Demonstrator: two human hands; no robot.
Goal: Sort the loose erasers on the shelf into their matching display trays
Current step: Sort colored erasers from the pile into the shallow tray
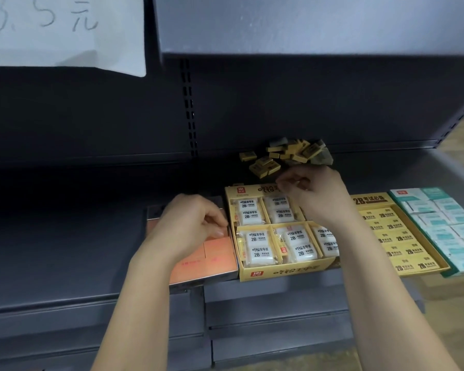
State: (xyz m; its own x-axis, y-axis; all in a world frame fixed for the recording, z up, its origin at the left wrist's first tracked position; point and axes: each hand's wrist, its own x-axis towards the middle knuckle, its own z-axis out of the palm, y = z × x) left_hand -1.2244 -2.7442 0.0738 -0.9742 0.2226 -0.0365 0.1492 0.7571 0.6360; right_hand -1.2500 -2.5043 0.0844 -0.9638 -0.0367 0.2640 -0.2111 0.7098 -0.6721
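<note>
Right hand (pixel 312 195) just before loose erasers (pixel 287 153)

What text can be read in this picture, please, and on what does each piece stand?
"3.5 元": paper sign.
"2B": white erasers in the yellow tray; other print blurred.
"2B": yellow erasers and the header above them; the rest blurred.
Unreadable: teal packs, orange tray, loose erasers.

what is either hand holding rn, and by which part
Cannot tell. The left hand curls on the far edge of an orange eraser; the right hand pinches its fingertips together, anything between them hidden.
</note>
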